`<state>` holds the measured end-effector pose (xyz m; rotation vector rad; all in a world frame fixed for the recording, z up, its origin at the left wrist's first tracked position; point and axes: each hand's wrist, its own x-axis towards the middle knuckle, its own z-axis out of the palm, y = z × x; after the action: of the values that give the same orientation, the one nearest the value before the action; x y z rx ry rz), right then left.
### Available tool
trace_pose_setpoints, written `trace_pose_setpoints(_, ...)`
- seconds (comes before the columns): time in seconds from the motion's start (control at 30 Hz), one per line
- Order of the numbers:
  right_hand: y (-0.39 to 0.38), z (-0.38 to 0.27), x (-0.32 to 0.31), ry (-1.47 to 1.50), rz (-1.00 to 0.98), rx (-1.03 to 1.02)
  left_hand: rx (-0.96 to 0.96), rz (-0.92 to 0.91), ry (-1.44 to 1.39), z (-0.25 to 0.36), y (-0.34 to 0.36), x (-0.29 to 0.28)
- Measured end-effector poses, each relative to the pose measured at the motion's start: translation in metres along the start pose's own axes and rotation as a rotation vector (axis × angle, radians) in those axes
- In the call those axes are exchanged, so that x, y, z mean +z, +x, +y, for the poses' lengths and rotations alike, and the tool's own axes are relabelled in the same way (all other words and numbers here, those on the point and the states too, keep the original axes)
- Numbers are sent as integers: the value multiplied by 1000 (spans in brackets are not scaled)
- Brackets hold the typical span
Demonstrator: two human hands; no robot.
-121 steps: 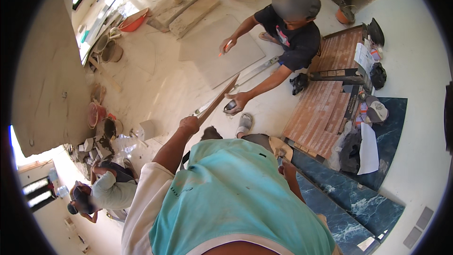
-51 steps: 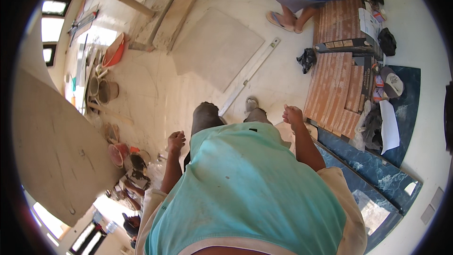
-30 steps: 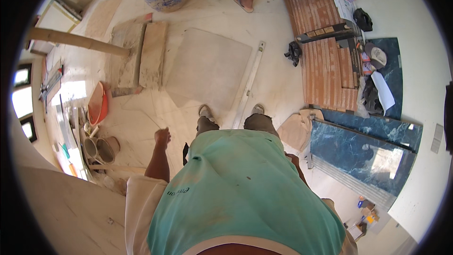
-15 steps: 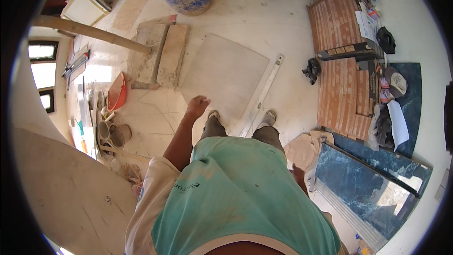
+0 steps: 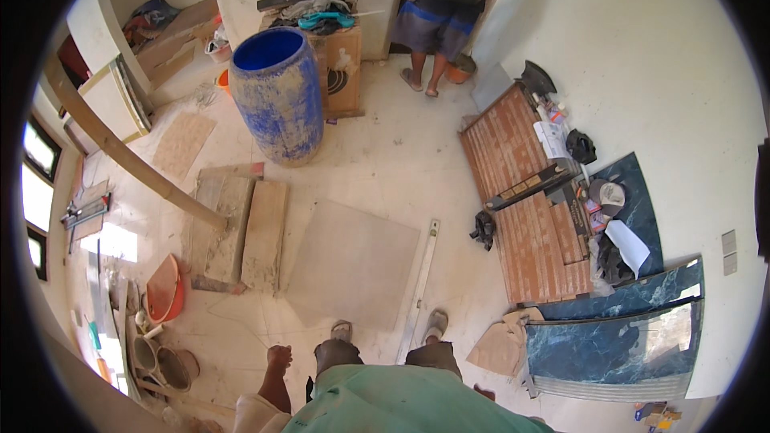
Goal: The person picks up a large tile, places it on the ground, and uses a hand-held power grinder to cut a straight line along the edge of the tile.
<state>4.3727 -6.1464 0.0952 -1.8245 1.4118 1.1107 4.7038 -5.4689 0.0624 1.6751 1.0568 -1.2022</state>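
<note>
My left hand (image 5: pixel 280 355) hangs beside my left leg with its fingers curled in, and nothing shows in it. Only a small part of my right hand (image 5: pixel 484 392) shows past my green shirt; its fingers cannot be made out. On the floor ahead of my feet lies a large pale square tile (image 5: pixel 353 263). A long metal spirit level (image 5: pixel 419 293) rests along the tile's right side, reaching back between my feet. Neither hand touches the tile or the level.
A wooden pole (image 5: pixel 132 156) slants down to blocks (image 5: pixel 265 232) left of the tile. Beyond stand a blue drum (image 5: pixel 281 112) and a person (image 5: pixel 449 16) facing away. Stacked brown tiles (image 5: pixel 537 248) and blue marbled slabs (image 5: pixel 609 353) are at right; a red basin (image 5: pixel 164 289) and buckets (image 5: pixel 172 367) at left.
My view has tilted up, so the drum and the other person show more fully. My left hand now sits lower in the picture, still curled. The tile and level appear unmoved.
</note>
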Motion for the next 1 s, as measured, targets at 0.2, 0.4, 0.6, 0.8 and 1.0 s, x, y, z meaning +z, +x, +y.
trace_pose_setpoints(0.2, -180, -132, 36, -313, 231, -461, 283, 220, 141, 39, -20, -106)
trace_pose_setpoints(0.4, -218, -209, 34, 778, 50, -5, 493, 147, -238, 102, -37, -100)
trace_pose_setpoints(0.6, -217, -289, 57, 645, -164, -51, 460, 232, 139, 107, 2, -87)
trace_pose_setpoints(0.8, -80, -320, 124, 520, -358, -30, 397, 284, 537, 89, 98, -63)
trace_pose_setpoints(1.0, 101, -331, 201, 489, -323, 54, 396, 308, 738, 122, 225, -18)
